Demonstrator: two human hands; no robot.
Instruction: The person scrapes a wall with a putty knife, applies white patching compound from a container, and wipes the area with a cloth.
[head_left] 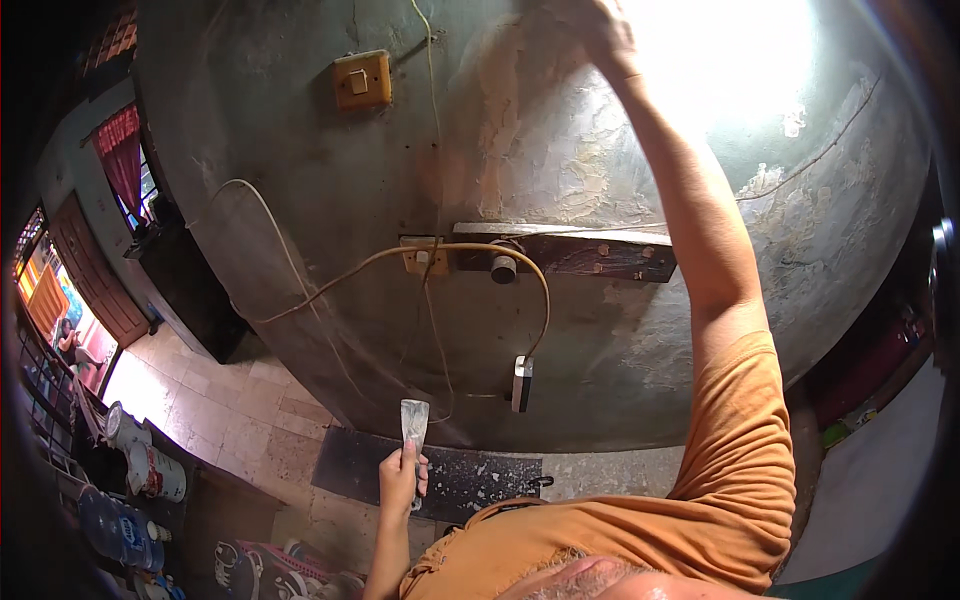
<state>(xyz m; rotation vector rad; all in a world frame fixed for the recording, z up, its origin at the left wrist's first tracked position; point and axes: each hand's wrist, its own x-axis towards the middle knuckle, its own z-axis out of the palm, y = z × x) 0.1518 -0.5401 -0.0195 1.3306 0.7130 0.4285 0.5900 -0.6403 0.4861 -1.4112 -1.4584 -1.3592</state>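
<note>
My left hand (398,482) is closed around a flat scraper (414,422), its pale, dusty end pointing up, low in front of the wall. My right arm reaches high, and my right hand (606,40) is at the upper edge of the view against the greenish wall (360,190). Its fingers are cut off by the edge and washed out by bright light, so what they hold, if anything, does not show. Beside that arm the wall has rough, peeling patches (575,165) of paint and plaster.
A dark wall-mounted board (570,255), a light switch (362,81), a socket (424,256) and a hanging power strip (522,384) with looping cables are on the wall. A dark, paint-spotted mat (470,480) lies below. Buckets (155,470), a water bottle (115,525) and shoes (240,570) stand at lower left. Someone (70,342) sits by the doorway.
</note>
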